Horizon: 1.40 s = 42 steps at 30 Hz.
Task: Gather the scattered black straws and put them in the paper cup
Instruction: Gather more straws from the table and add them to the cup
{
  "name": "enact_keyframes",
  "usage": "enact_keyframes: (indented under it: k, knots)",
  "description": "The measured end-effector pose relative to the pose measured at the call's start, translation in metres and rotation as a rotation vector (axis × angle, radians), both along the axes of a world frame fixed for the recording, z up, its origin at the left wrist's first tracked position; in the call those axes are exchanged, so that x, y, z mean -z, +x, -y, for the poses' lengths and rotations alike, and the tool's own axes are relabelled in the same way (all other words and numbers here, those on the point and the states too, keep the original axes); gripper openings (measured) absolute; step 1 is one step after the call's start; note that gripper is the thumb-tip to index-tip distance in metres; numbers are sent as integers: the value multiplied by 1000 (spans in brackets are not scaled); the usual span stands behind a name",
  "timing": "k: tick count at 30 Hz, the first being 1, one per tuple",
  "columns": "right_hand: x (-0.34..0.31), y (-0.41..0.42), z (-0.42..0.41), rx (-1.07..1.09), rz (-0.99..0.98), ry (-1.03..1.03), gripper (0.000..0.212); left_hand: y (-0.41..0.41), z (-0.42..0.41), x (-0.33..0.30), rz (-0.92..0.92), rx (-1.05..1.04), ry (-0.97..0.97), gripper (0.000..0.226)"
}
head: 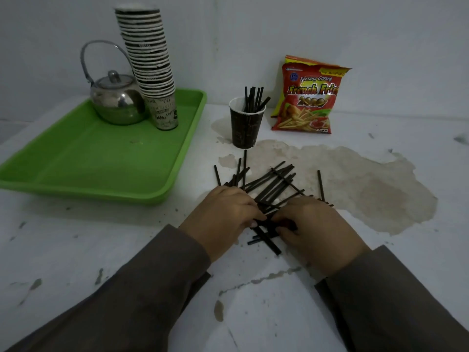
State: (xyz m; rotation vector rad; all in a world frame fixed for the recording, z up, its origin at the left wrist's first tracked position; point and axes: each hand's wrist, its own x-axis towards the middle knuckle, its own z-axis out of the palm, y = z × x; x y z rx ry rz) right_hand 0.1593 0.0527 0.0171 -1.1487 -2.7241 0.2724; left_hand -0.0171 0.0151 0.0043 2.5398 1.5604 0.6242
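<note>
A heap of several black straws (272, 184) lies crisscrossed on the white table, just in front of a dark paper cup (245, 128). The cup stands upright and holds several straws (253, 97) that stick out above its rim. My left hand (223, 217) and my right hand (312, 224) rest on the near end of the heap, fingertips facing each other. Both pinch straws between them, and a few straw ends poke out below the hands. The parts of the straws under my palms are hidden.
A green tray (83, 171) at the left carries a steel teapot (116, 100) and a tall stack of paper cups (149, 64). A red bag of French fries snacks (309, 97) leans on the wall right of the cup. A brown stain (368, 189) marks the table.
</note>
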Motion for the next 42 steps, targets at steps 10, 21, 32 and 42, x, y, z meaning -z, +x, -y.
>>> enact_keyframes:
  k: [10, 21, 32, 42]
  knots:
    - [7, -10, 10, 38, -48, 36, 21, -1, -4, -2, -20, 37, -28, 21]
    - [8, -14, 11, 89, -17, 58, 21, -1, -4, -2, 32, 23, -35, 12]
    - [-1, -5, 6, 175, -176, 54, 9, 2, 0, -7, -2, 17, -107, 19]
    - [-13, 7, -1, 266, -459, -198, 27, 8, 7, -8, -52, 80, -31, 20]
